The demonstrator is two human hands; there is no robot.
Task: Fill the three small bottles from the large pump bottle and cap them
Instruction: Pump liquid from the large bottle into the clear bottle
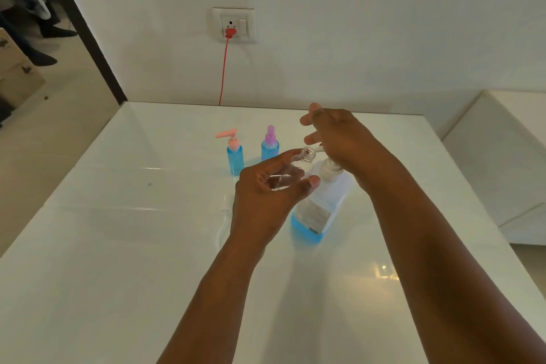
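Observation:
My left hand [267, 195] grips a clear, uncapped small bottle [304, 156], its threaded neck tilted up under the spout of the large pump bottle [320, 207]. That large bottle stands upright with blue liquid low inside and a white label. My right hand [339, 139] rests palm-down on its white pump head, fingers spread. Behind, a small blue-filled bottle with a pink pump cap [235, 154] and another with a purple spray cap [270, 146] stand capped on the white table [118, 245].
A clear pump cap with tube [224, 216] lies on the table left of my left wrist. A red cable [223, 71] runs from the wall socket [233, 25] down behind the table. A white cabinet [502, 156] stands at right; a person's legs show at far left.

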